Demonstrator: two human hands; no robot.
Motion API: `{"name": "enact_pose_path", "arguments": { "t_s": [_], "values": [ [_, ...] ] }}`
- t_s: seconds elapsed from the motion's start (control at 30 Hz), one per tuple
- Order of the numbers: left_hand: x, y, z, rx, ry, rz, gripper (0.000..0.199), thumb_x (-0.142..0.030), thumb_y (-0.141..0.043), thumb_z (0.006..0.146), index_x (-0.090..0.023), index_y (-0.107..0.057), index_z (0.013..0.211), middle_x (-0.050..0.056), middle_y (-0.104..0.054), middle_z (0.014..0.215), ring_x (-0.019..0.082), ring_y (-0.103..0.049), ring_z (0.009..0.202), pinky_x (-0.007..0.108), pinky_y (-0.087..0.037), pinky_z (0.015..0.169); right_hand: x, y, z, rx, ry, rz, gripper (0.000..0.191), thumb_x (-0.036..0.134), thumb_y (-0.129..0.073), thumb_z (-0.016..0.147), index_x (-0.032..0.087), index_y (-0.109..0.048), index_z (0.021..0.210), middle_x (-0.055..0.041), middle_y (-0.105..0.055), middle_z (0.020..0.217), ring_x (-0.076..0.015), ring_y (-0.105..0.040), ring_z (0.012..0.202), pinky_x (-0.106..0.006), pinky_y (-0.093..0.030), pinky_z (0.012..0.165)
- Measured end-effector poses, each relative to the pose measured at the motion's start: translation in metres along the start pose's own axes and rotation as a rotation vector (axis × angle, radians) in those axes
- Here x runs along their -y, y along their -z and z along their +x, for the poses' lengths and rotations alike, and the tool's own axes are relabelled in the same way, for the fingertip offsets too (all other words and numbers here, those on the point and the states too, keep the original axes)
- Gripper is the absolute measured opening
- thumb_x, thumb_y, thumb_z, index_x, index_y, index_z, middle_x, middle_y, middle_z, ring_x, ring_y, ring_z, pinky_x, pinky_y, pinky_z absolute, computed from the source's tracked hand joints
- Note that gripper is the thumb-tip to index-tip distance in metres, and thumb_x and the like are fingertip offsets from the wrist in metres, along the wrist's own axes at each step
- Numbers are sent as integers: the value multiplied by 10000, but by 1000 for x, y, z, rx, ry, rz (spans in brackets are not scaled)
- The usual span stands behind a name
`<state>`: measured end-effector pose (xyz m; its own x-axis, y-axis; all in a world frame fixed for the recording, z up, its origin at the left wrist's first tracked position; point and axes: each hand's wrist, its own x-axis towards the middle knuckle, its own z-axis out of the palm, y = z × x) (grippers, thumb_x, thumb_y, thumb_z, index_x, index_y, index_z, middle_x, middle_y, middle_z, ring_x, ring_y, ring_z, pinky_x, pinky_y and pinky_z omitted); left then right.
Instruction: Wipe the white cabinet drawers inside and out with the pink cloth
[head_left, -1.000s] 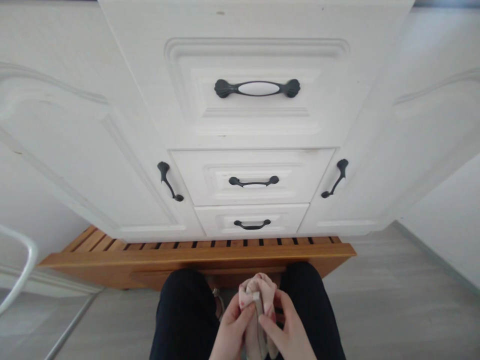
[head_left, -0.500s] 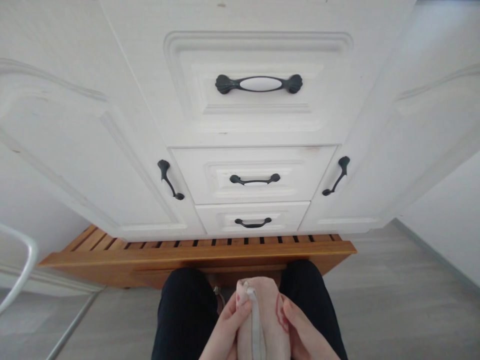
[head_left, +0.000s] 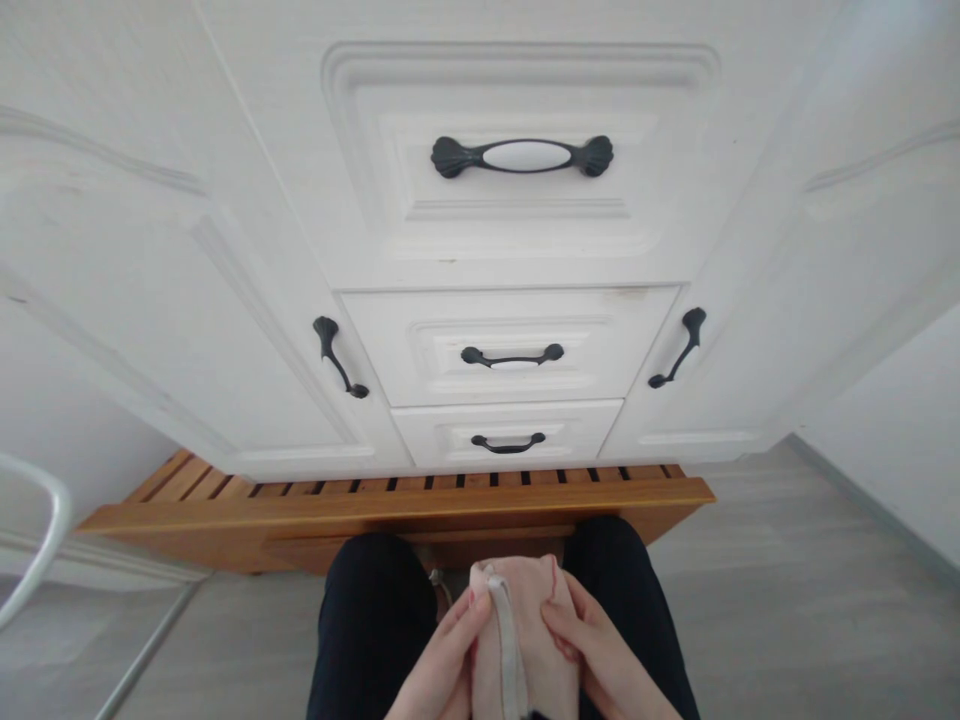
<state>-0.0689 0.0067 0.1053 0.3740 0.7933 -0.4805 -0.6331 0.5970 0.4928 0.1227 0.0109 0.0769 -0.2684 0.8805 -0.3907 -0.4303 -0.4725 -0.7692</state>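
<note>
Between my knees I hold a pale pink fabric pouch (head_left: 534,612) with red markings and a whitish strip, perhaps a zipper, running down it. My left hand (head_left: 454,650) grips its left edge, thumb close to the top of the strip. On the other side my right hand (head_left: 589,640) pinches the fabric, its thumb lying on the front face. The pouch's lower end runs out of the picture, and a small dark bit shows at the bottom edge.
A white cabinet with a top drawer (head_left: 517,220), lower drawers and side doors with dark handles stands ahead. It rests over a slatted wooden bench (head_left: 397,508). A curved white tube (head_left: 52,530) is at the left. Grey floor (head_left: 810,590) spreads right.
My right thumb has moved inward onto the pouch's front, and the upper right corner of the fabric now stands up more. The left hand has shifted slightly outward and down.
</note>
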Motion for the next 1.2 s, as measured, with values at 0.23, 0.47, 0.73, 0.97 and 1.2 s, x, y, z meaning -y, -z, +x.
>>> {"name": "enact_pose_path", "arguments": {
  "t_s": [0.23, 0.47, 0.73, 0.97, 1.2],
  "values": [
    [4, -7, 11, -101, -121, 33, 370, -354, -861, 732, -215, -716, 1043, 46, -740, 1020, 202, -681, 970, 323, -492, 952, 11, -23, -6, -212, 228, -389, 411, 390, -725, 734, 202, -699, 1099, -91, -709, 1166, -292, -633, 1125, -371, -481, 994],
    [14, -13, 23, -303, -438, 417, 319, -363, -834, 722, -203, -635, 912, 16, -688, 882, 167, -622, 826, 262, -485, 773, -16, -29, -6, -389, 518, -931, 286, 387, -547, 933, 295, -719, 1142, -66, -639, 936, -218, -645, 855, -336, -533, 814],
    [24, -21, 24, -413, -466, 477, 482, -443, -763, 767, -226, -527, 1126, 76, -699, 1040, 268, -675, 1019, 360, -516, 905, -49, -49, -5, -380, 631, -1171, 641, 281, -630, 847, 388, -504, 1467, -94, -597, 1340, -332, -579, 1190, -494, -471, 1026],
    [22, -21, 24, -367, -366, 322, 661, -268, -767, 653, -236, -524, 1268, 109, -624, 1336, 292, -543, 1307, 361, -412, 1097, -59, -22, -1, -336, 687, -1226, 860, 150, -687, 699, 409, -464, 1489, -52, -311, 1639, -431, -404, 1403, -604, -382, 1112],
    [8, -31, 27, -296, -292, 449, 634, -267, -761, 690, -209, -573, 1292, 122, -594, 1360, 338, -462, 1376, 424, -320, 1178, -60, 5, 16, -298, 706, -1215, 749, 272, -637, 858, 336, -367, 1554, -97, -493, 1526, -353, -525, 1318, -526, -451, 1077]
  ]
}}
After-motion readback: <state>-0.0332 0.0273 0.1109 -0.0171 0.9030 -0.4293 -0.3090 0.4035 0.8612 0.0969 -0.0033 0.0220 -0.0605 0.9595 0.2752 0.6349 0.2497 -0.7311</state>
